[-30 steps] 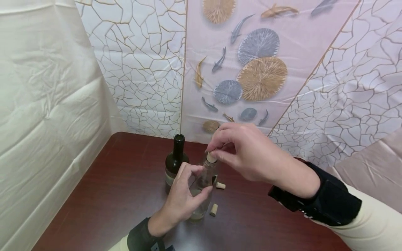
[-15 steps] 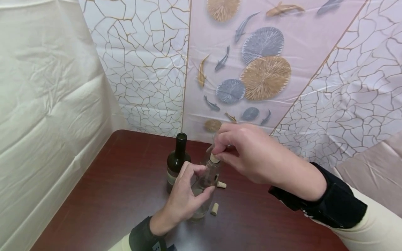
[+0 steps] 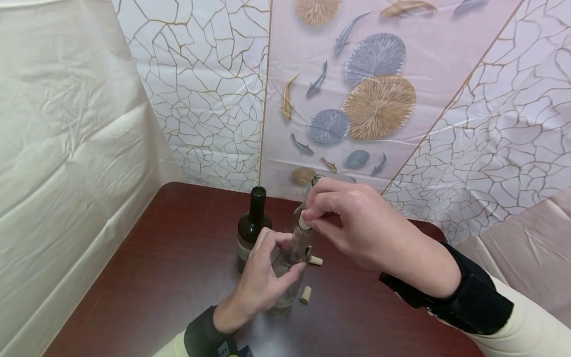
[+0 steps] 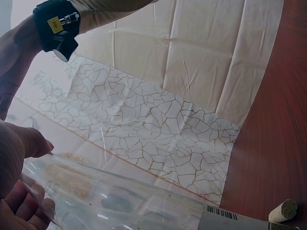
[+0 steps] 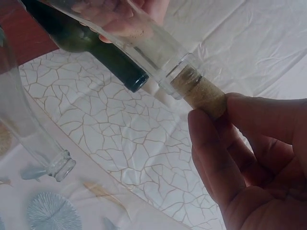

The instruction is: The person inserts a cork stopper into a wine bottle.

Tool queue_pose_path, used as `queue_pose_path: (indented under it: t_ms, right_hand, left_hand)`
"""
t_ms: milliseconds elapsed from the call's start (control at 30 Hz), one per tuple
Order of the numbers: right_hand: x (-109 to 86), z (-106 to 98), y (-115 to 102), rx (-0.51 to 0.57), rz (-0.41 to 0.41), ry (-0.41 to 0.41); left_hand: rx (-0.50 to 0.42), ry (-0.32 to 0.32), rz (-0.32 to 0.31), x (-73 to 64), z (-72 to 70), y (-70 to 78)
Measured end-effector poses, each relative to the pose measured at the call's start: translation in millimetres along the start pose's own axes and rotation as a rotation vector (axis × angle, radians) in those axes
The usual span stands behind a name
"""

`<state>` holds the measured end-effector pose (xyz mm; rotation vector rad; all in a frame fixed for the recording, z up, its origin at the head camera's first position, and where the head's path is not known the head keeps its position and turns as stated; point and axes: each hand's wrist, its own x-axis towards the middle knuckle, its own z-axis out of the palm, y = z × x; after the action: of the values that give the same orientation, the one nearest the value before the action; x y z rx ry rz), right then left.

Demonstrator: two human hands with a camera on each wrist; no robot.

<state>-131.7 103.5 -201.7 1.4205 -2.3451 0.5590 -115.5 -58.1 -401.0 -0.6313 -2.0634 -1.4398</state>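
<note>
My left hand (image 3: 263,287) grips a clear glass bottle (image 3: 285,267) around its upper body, thumb on one side and fingers on the other. In the left wrist view the same bottle (image 4: 115,199) shows a label with a barcode near its lower part. My right hand (image 3: 352,213) pinches a cork (image 5: 207,96) between thumb and fingers. The cork's narrower end sits inside the bottle's mouth, with the wider part sticking out, as the right wrist view shows. In the head view the cork's top is partly covered by the fingertips.
A dark green bottle (image 3: 254,223), uncorked, stands just left of the held bottle. Another clear bottle (image 5: 33,124), also uncorked, stands behind my right hand. Two loose corks, one nearer (image 3: 305,295) and one farther (image 3: 315,260), lie on the brown table (image 3: 178,277). Patterned cloth hangs behind.
The cork stays at the bottle's mouth between my right fingers, and my right hand shifts slightly. The left hand keeps its grip. The view has moved slightly.
</note>
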Motion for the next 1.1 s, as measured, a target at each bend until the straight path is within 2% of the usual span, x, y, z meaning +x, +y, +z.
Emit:
queue_pose_path:
  t_ms: [233, 333, 367, 700, 900, 967, 1100]
  right_hand:
    - [-0.8, -1, -1, 0.001, 0.005, 0.003]
    - [-2.3, 0, -1, -0.008, -0.002, 0.018]
    - [-2.9, 0, -1, -0.011, -0.004, 0.023]
    - [-6.2, 3, -2, -0.038, -0.016, 0.072]
    - [-8.1, 3, -2, -0.028, 0.000, 0.081]
    - [-11.3, 4, -1, -0.017, 0.013, 0.115]
    - [-23.3, 2, 2, 0.026, 0.061, 0.238]
  left_hand:
    - [0.026, 0.022, 0.040, 1.7, -0.1, 5.9]
    - [0.028, 0.018, 0.030, 2.3, -0.3, 6.3]
    - [0.028, 0.014, 0.024, 1.3, 0.9, 1.9]
    - [0.050, 0.019, 0.020, 0.9, 2.4, 4.2]
    - [0.056, 0.030, -0.009, 0.3, 3.0, 5.7]
    - [0.062, 0.025, -0.015, 0.2, 2.8, 5.9]
    - [0.077, 0.026, -0.005, -0.1, 3.2, 7.1]
